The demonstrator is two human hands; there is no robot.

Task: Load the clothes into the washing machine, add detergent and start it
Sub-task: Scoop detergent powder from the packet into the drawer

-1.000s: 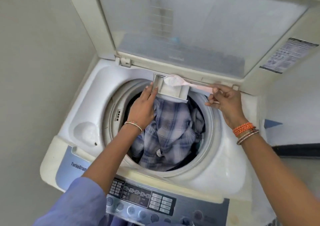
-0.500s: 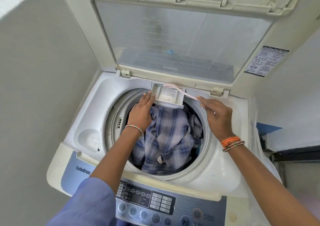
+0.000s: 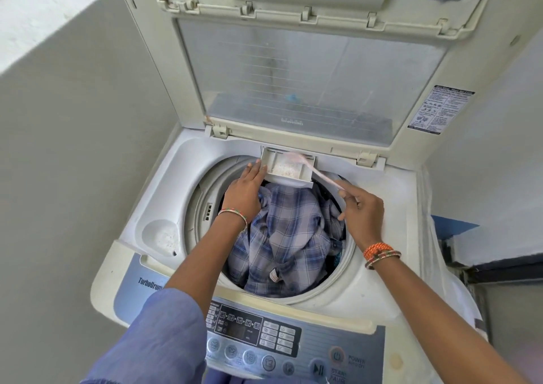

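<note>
Head view, washing machine (image 3: 382, 207): the lid stands open at 12 o'clock. The buttons sit at 6 o'clock.
Clothes (image 3: 288, 231): a blue checked shirt fills the round tub in the middle. It looks soft and floppy, and light to lift.
Soap drawer (image 3: 289, 169): it is pulled out over the tub at 12 o'clock. White powder lies inside it. It looks like hard, thin plastic, so I think a soft push on its front is best.
Left hand (image 3: 244, 189): at 11 o'clock of the tub. The fingers are flat and together, and the tips touch the drawer's left side.
Right hand (image 3: 363, 210): at 2 o'clock of the tub. The finger and thumb pinch the end of the scoop.
Scoop (image 3: 311, 167): pink, thin and blurry. Its bowl is over the drawer. It looks very light and best held by the end of the handle.
</note>
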